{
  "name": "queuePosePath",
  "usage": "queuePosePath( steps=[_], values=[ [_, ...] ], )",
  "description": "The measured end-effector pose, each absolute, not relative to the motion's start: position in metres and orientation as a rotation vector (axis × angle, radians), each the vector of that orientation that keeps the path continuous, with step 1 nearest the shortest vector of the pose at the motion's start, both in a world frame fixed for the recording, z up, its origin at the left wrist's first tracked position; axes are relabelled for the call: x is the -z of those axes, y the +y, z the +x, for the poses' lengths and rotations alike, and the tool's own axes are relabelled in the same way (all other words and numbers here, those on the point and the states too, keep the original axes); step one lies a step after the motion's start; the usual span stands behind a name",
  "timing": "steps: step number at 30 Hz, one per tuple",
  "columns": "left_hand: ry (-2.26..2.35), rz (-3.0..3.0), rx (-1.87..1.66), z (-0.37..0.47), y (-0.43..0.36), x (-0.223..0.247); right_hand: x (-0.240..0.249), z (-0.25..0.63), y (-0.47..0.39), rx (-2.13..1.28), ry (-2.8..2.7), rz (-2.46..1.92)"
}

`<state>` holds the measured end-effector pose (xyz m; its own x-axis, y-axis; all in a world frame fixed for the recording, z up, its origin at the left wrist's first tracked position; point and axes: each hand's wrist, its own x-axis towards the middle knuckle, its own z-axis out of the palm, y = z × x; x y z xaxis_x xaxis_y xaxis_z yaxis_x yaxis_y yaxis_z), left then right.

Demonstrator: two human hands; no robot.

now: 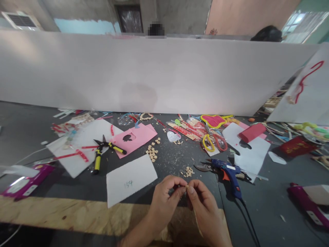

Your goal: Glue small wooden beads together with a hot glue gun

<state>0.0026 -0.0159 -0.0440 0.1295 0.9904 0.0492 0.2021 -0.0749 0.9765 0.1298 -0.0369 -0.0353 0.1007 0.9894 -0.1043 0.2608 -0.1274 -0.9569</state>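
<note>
My left hand (168, 195) and my right hand (203, 202) meet at the fingertips over the table's front edge. Both are closed in a pinch around a tiny pale piece (187, 187) between them; its shape is too small to make out. Just beyond the fingers lies a small pile of pale bits (187, 172). A larger cluster of beige pieces (152, 152) sits farther back to the left. Beside my left hand is a white card (131, 180) marked 154. A blue glue gun (230, 175) lies to the right of my right hand.
Black-and-yellow pliers (97, 156), pink paper (136, 139) and a purple device (29, 181) are on the left. Scissors (213, 142), a red roll (253, 132) and another purple device (308, 207) are on the right. A white partition (154, 75) stands behind; two people's heads show above it.
</note>
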Motion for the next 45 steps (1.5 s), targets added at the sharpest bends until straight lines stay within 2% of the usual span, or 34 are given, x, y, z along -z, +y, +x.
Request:
queuePosePath(
  steps=[7,20,27,34,39,45],
  values=[
    [1.258,1.545,-1.068,0.003,-0.018,0.043,0.044,0.131,-0.039,-1.054,-1.283,-1.536],
    [1.252,1.54,-1.087,0.001,-0.017,0.045,0.048,0.135,-0.04,-1.273,-1.09,-1.395],
    [1.184,1.322,-0.973,-0.004,-0.019,0.048,0.054,0.145,-0.038,-0.902,-1.483,-1.441],
    [1.24,1.318,-0.998,-0.013,-0.017,0.049,0.058,0.145,-0.039,-0.914,-1.699,-1.457],
    [1.439,1.469,-0.935,-0.034,-0.001,0.047,0.064,0.166,-0.048,-0.72,-1.721,-1.523],
    [1.571,1.946,-0.784,-0.046,0.021,0.047,0.057,0.214,-0.062,-0.502,-1.755,-1.711]
  ],
)
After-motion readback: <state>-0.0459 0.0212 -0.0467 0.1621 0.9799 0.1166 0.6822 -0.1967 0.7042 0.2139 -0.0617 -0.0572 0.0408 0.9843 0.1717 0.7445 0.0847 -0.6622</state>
